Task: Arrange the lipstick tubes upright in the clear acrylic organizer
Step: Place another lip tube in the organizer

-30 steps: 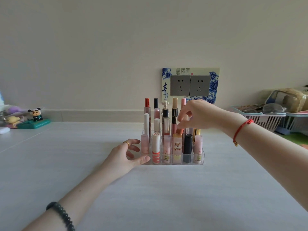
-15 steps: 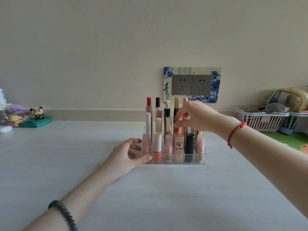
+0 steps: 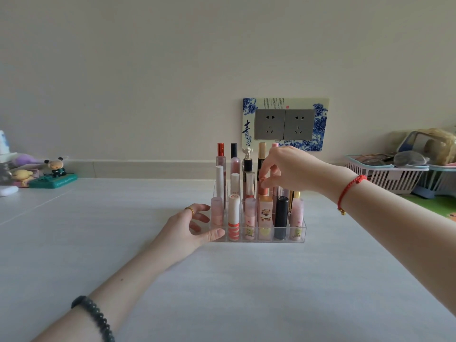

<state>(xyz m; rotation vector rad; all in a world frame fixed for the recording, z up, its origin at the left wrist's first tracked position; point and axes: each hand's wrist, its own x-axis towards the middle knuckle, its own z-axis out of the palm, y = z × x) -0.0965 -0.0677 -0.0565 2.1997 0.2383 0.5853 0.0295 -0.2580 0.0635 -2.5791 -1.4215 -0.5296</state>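
A clear acrylic organizer (image 3: 269,239) stands on the white table, filled with several upright lipstick tubes in stepped rows. My left hand (image 3: 187,229) holds its left end, thumb on the front wall and fingers against the side. My right hand (image 3: 290,169) reaches in from the right, above the middle rows. Its fingertips pinch the top of a pink tube (image 3: 264,191) that stands in a slot behind the square cartoon-print tube (image 3: 265,213). A black tube (image 3: 281,218) and a red-striped white tube (image 3: 233,218) stand in the front row.
A double wall socket (image 3: 285,124) with a blue-and-white surround is behind the organizer. Pink and blue plastic baskets (image 3: 385,177) with clutter sit at the right, above a green mat (image 3: 434,203). Small figurines on a green base (image 3: 53,180) stand at the far left.
My right hand has lowered the pink tube down into its slot. My left hand has stayed on the organizer's left end.
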